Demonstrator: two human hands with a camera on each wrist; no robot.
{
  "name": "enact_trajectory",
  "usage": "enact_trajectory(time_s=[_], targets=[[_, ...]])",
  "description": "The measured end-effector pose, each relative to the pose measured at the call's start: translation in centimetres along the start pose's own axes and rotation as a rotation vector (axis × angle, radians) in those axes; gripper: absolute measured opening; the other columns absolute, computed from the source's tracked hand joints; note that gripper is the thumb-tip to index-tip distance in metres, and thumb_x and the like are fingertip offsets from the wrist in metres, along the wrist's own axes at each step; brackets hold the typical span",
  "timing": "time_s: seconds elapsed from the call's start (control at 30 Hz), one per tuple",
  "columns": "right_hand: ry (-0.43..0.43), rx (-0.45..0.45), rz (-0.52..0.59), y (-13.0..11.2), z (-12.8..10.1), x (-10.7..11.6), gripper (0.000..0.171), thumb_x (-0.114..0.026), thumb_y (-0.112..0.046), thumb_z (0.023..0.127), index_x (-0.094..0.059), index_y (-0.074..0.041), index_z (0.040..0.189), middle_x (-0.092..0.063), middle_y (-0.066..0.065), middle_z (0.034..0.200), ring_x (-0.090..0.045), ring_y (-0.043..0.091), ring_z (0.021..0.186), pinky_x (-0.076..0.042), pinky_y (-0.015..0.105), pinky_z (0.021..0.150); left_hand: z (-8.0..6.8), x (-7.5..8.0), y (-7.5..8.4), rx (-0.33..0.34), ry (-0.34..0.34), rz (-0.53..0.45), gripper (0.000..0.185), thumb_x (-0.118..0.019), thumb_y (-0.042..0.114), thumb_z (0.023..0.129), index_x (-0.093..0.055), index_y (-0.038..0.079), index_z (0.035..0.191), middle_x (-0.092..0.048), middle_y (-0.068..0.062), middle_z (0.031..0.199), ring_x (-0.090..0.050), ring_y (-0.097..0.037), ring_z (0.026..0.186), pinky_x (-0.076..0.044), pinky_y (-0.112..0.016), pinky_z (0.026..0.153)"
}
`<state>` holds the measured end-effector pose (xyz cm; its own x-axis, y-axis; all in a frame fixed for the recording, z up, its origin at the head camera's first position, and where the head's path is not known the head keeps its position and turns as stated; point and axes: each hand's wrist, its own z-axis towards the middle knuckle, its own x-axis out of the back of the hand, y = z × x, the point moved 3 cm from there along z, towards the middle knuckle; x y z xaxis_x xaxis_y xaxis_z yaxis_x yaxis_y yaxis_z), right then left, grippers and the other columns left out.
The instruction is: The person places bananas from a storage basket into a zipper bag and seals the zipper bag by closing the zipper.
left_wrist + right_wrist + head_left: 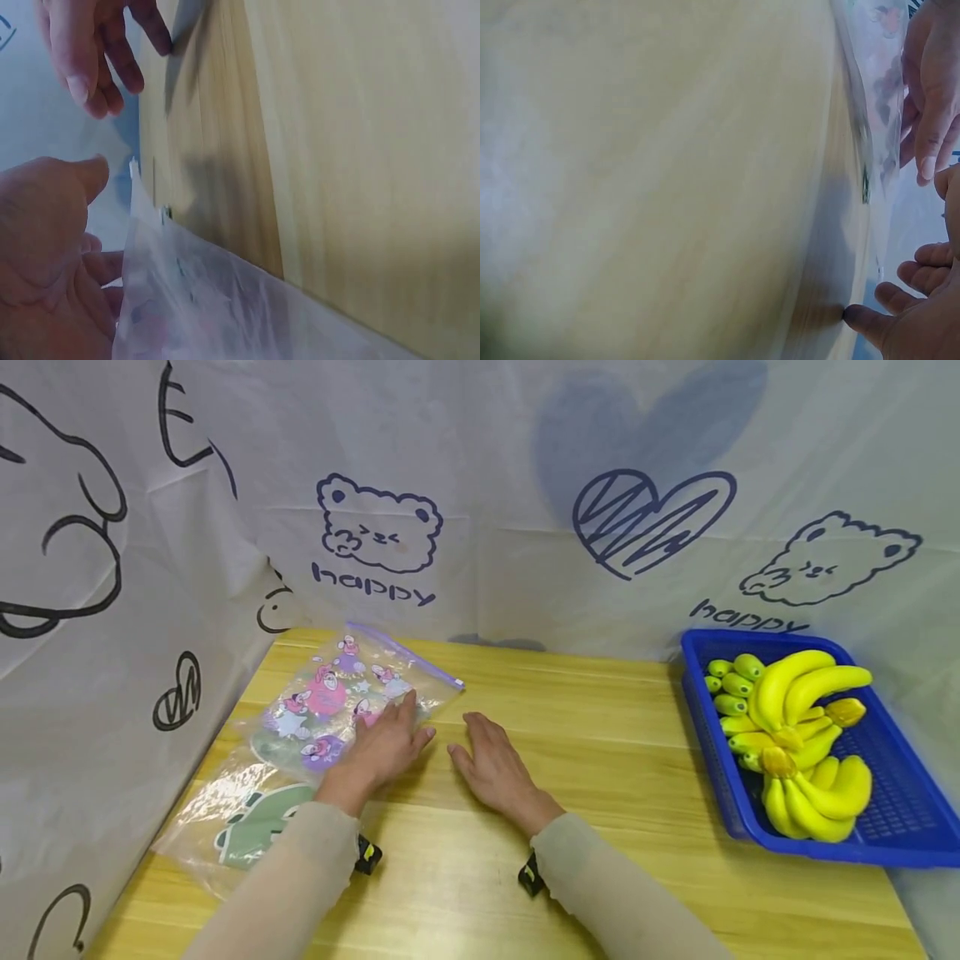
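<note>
My left hand (pixel 382 747) lies with extended fingers over the right part of a clear zip bag (pixel 326 697) printed with pink and purple cartoon figures and stars. That bag has a purple slider strip along its far edge. In the left wrist view the bag's plastic (pixel 202 300) sits beside the left hand's fingers; whether they touch it is unclear. Under its near edge lies a second clear bag (pixel 258 827) with a green cartoon face, partly covered by the left sleeve. My right hand (pixel 498 768) is just right of the bags, fingers loosely extended, holding nothing.
A blue plastic basket (pixel 712 777) stands at the table's right side. Inside are yellow banana bunches (pixel 817 793) and smaller green-yellow bananas (pixel 731 685). White sheeting (pixel 510 593) with drawings hangs behind and left of the wooden table (pixel 600 735).
</note>
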<state>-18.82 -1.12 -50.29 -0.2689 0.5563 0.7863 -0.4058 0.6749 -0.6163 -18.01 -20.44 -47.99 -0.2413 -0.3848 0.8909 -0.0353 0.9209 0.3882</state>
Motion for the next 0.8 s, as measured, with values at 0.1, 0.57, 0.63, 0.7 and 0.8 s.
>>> enact_trajectory(time_s=[0.1, 0.57, 0.63, 0.7, 0.8], targets=[[0.014, 0.0, -0.006, 0.1, 0.1, 0.2, 0.063, -0.051, -0.037, 0.11, -0.038, 0.002, 0.158, -0.039, 0.022, 0.165, -0.038, 0.039, 0.153, -0.032, 0.051, 0.125, -0.6, -0.3, 0.6, -0.061, -0.04, 0.0, 0.079, -0.045, 0.048, 0.11, -0.011, 0.007, 0.169, -0.028, -0.017, 0.171, -0.019, -0.041, 0.161, -0.005, -0.075, 0.122], [0.013, 0.054, -0.27, 0.6, 0.0, 0.5, 0.061, -0.054, -0.034, 0.108, -0.042, 0.003, 0.156, -0.043, 0.023, 0.162, -0.039, 0.04, 0.152, -0.031, 0.057, 0.125, -2.1, -1.3, 1.9, -0.305, -0.077, -0.133, 0.05, -0.047, 0.023, 0.112, -0.041, 0.012, 0.161, -0.063, -0.012, 0.148, -0.06, -0.037, 0.136, -0.043, -0.054, 0.117], [-0.051, 0.031, -0.303, 0.8, -0.2, 0.3, 0.066, -0.052, -0.041, 0.109, -0.039, 0.001, 0.158, -0.039, 0.022, 0.165, -0.035, 0.04, 0.155, -0.028, 0.061, 0.125, -2.3, -1.0, 1.7, -0.281, -0.013, -0.109, 0.051, -0.05, 0.025, 0.111, -0.043, 0.01, 0.159, -0.061, -0.017, 0.149, -0.056, -0.041, 0.139, -0.042, -0.057, 0.117], [-0.124, -0.013, -0.322, 1.0, -0.4, 0.2, 0.071, -0.048, -0.049, 0.11, -0.036, -0.001, 0.161, -0.034, 0.019, 0.169, -0.029, 0.038, 0.158, -0.023, 0.064, 0.126, -2.7, -0.7, 1.4, -0.236, 0.034, -0.076, 0.056, -0.054, 0.031, 0.109, -0.043, 0.008, 0.159, -0.054, -0.021, 0.155, -0.047, -0.043, 0.147, -0.034, -0.063, 0.121], [-0.201, -0.073, -0.34, 1.5, -0.8, 0.4, 0.077, -0.043, -0.056, 0.109, -0.032, -0.004, 0.164, -0.028, 0.016, 0.172, -0.022, 0.035, 0.161, -0.015, 0.066, 0.127, -3.2, -0.5, 0.7, -0.173, 0.062, -0.018, 0.071, -0.06, 0.043, 0.105, -0.037, 0.007, 0.162, -0.037, -0.025, 0.165, -0.024, -0.046, 0.158, -0.015, -0.072, 0.123]])
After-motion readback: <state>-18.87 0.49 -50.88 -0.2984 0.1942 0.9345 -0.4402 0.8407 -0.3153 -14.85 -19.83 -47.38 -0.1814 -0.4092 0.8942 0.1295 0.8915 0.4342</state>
